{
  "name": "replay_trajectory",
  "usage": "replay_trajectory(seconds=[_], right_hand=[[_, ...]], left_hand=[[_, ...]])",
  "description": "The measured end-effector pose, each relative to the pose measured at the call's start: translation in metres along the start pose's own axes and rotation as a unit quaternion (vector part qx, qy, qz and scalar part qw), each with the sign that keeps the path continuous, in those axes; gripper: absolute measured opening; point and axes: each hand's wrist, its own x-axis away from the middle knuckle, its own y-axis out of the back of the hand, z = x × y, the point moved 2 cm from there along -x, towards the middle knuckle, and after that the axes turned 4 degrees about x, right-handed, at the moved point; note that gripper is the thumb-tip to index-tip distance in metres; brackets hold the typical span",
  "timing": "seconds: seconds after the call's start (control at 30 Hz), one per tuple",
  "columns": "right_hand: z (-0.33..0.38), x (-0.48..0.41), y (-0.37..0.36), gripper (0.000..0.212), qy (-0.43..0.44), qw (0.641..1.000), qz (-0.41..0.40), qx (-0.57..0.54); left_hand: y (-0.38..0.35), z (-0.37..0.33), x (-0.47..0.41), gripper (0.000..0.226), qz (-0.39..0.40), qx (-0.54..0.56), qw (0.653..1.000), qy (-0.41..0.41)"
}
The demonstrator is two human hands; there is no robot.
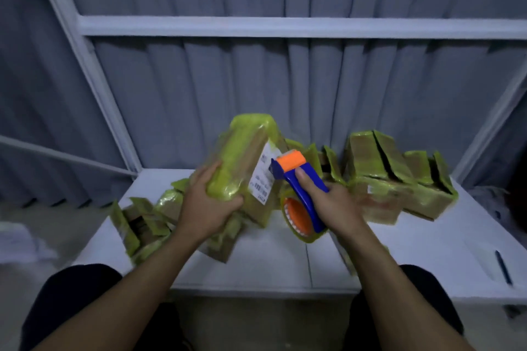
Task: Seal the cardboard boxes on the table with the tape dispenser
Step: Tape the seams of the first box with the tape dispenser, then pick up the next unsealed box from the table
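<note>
On my feed the left hand (pixel 208 202) has its fingers wrapped round a brown cardboard box covered in yellow-green tape (pixel 245 162), held tilted over the white table (pixel 271 259). The right hand (pixel 339 205) grips the blue-and-orange tape dispenser (pixel 299 185), thumb on top. Its orange roller is just beside the box's white label (pixel 261 179). It's all a bit blurry.

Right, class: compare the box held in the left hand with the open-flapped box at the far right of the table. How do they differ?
The held box is raised and tilted, gripped by the left hand; the far-right box rests on the table. The held box looks closed; the far-right box's flaps stand up open. Both are brown cardboard with yellow-green tape.
</note>
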Motion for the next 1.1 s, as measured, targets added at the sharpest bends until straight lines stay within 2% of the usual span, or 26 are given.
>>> replay_trajectory(seconds=[0.17,0.37,0.53,0.77,0.97,1.1], right_hand=[[0.053,-0.037,-0.066,0.059,0.043,0.997,0.039,-0.043],[0.085,-0.087,-0.149,0.057,0.067,0.993,0.1,-0.014],[0.086,-0.131,-0.22,0.072,0.093,0.989,0.065,0.095],[0.087,-0.159,-0.303,0.068,0.15,0.961,0.077,0.219],[0.081,-0.174,-0.339,0.062,0.16,0.95,0.072,0.257],[0.085,-0.178,-0.346,0.065,0.175,0.945,0.055,0.271]], left_hand=[[0.072,0.002,-0.059,0.101,-0.106,-0.12,0.987,0.014],[0.136,0.055,-0.13,0.1,-0.139,-0.202,0.968,0.048],[0.153,0.128,-0.179,0.098,-0.119,-0.259,0.955,0.087],[0.148,0.235,-0.235,0.096,-0.075,-0.265,0.95,0.149],[0.136,0.305,-0.255,0.097,-0.06,-0.254,0.948,0.185],[0.136,0.332,-0.253,0.096,-0.031,-0.287,0.938,0.19]])
